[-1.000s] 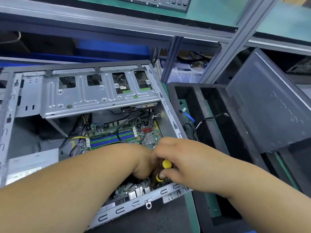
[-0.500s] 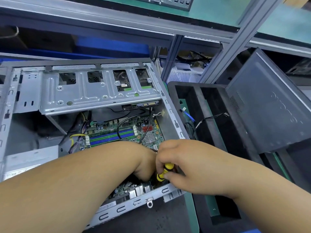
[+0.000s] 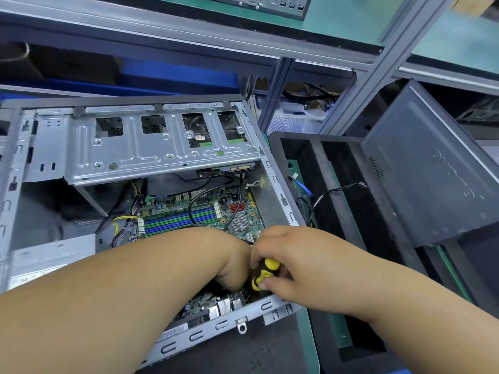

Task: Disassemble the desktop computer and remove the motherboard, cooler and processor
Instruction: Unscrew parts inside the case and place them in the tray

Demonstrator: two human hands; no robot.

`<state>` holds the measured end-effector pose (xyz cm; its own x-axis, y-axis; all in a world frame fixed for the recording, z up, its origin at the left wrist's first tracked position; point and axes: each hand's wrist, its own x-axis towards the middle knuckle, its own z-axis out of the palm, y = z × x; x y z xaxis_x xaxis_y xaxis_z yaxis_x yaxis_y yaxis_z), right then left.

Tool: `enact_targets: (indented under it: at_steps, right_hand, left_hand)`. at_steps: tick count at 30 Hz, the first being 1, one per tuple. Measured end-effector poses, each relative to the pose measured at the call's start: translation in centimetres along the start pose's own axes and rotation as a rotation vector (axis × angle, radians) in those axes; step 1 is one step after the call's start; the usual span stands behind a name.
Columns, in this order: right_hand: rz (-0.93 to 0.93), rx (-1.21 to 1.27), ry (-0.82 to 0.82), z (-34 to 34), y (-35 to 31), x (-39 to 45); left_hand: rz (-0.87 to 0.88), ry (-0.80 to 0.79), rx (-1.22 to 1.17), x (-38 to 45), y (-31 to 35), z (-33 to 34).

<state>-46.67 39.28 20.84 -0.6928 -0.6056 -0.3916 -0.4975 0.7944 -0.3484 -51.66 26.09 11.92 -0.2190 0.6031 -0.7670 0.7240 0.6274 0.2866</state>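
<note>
An open grey computer case (image 3: 272, 168) lies on its side in front of me. Inside it sits the green motherboard (image 3: 189, 211), with blue and green memory slots and a small silver heatsink. My right hand (image 3: 294, 263) grips a yellow and black screwdriver (image 3: 263, 275), held down toward the board's near right part. Just left of the tool, my left hand (image 3: 232, 268) reaches down into the case; its fingers are hidden below the wrist. The cooler and processor are hidden under my arms.
A grey drive cage (image 3: 151, 147) spans the top of the case. A power supply (image 3: 51, 257) sits at the left with yellow and black cables. A black front bezel (image 3: 337, 211) and a dark side panel (image 3: 432, 163) stand at the right. Metal shelving runs behind.
My right hand has shifted slightly on the screwdriver handle, which now tilts more. Both hands stay at the same spot over the board.
</note>
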Motion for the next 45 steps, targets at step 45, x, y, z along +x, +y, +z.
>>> enact_targets:
  at_steps: [45]
  right_hand:
    - [-0.008,-0.036,-0.023,-0.3,0.4,1.6]
  left_hand:
    - [-0.043,0.411,-0.093,0.1,-2.5,-1.0]
